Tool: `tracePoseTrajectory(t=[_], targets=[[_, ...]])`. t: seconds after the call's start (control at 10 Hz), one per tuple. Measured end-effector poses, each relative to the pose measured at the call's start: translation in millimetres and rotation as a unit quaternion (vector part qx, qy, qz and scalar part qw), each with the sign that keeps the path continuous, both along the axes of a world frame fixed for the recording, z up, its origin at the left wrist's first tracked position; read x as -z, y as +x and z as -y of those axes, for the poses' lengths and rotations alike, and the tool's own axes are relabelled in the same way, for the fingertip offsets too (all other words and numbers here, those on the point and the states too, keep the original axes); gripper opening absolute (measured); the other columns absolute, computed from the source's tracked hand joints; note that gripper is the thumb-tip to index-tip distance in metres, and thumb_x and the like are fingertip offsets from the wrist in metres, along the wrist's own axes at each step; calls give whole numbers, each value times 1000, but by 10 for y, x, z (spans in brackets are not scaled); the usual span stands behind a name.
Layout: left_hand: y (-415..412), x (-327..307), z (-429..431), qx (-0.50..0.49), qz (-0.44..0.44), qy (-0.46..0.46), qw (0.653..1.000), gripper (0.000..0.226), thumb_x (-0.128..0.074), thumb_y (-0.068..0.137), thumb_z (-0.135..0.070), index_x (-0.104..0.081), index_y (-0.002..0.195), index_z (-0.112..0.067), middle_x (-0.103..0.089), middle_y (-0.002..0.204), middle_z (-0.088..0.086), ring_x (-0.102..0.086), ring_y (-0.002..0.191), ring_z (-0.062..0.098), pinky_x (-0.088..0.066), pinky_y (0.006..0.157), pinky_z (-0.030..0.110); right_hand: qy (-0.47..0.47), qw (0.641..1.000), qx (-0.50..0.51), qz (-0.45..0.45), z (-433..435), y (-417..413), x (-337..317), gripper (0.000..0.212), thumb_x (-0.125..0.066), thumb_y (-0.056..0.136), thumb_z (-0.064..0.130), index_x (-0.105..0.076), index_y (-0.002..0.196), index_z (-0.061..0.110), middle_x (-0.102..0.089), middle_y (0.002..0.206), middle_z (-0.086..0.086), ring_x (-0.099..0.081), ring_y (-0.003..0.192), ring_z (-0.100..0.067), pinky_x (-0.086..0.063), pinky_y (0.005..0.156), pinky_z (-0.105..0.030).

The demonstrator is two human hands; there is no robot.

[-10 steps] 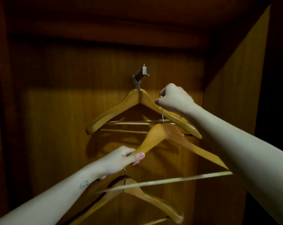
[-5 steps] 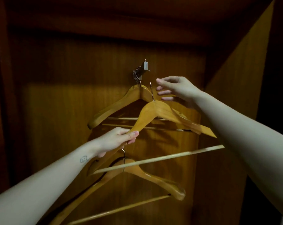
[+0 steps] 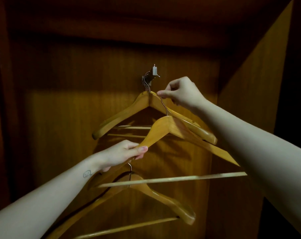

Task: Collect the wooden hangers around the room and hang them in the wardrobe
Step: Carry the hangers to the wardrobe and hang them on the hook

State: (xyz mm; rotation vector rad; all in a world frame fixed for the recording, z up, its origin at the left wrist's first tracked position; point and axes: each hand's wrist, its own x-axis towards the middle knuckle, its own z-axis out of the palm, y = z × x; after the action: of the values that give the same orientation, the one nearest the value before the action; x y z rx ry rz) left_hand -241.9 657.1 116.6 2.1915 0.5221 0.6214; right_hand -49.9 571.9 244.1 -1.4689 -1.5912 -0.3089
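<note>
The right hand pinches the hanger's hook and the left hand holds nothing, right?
Not quite. The head view shows the left hand gripping the hanger by one wooden arm. The right hand does pinch its hook.

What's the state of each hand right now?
Left hand: closed, gripping the raised hanger by its arm.
Right hand: closed, pinching that hanger's wire hook.

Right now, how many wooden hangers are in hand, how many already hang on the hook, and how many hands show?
Hangers in hand: 2 (upper hanger, lower hanger)
On the wall hook: at least 2 hung hangers, overlapping
Hands: 2 (left hand, right hand)
Total: at least 4 hangers, 1 hook, 2 hands
</note>
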Motion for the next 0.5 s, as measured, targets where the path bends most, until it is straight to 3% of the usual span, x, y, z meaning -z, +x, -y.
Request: tracePoseTrajectory(t=[0.1, 0.2, 0.3, 0.4, 0.5], targets=[[-43, -3, -119, 27, -16, 28, 999, 41, -48, 94, -42, -50, 57, -25, -49, 60, -10, -46, 61, 5, -39, 70, 19, 10, 1000, -18, -3, -27, -49, -13, 27, -69, 84, 34, -69, 78, 8, -61, 65, 6, -51, 54, -3, -39, 50, -14], [-77, -2, -167, 62, -3, 59, 996, 49, -47, 82, -69, -50, 56, -28, -46, 61, -9, -44, 61, 5, -40, 66, 16, -33, 985, -130, -112, 0, -26, -10, 24, -65, 89, 29, -72, 84, 6, -62, 74, -5, -53, 65, -13, -41, 54, -20], [-128, -32, -218, 62, -4, 61, 996, 55, -47, 71, -81, -50, 57, -28, -46, 63, -7, -43, 64, 11, -38, 68, 19, -64, 960, -191, -197, 14, -16, 11, 20, -60, 93, 23, -71, 87, 8, -63, 72, -4, -56, 67, -13, -42, 54, -20], [-139, -33, -216, 75, -5, 55, 996, 50, -48, 74, -75, -50, 57, -27, -47, 64, -6, -43, 66, 12, -38, 71, 23, -51, 954, -192, -226, -22, -57, 44, 20, -59, 93, 23, -71, 87, 8, -65, 71, -3, -58, 60, -8, -40, 51, -20], [-167, -37, -258, 70, 0, 52, 996, 53, -49, 71, -78, -51, 58, -27, -47, 66, -3, -44, 67, 13, -39, 72, 22, -54, 955, -184, -224, -13, -90, 58, 25, -58, 93, 31, -71, 97, 10, -67, 81, -5, -58, 66, -12, -41, 53, -21]])
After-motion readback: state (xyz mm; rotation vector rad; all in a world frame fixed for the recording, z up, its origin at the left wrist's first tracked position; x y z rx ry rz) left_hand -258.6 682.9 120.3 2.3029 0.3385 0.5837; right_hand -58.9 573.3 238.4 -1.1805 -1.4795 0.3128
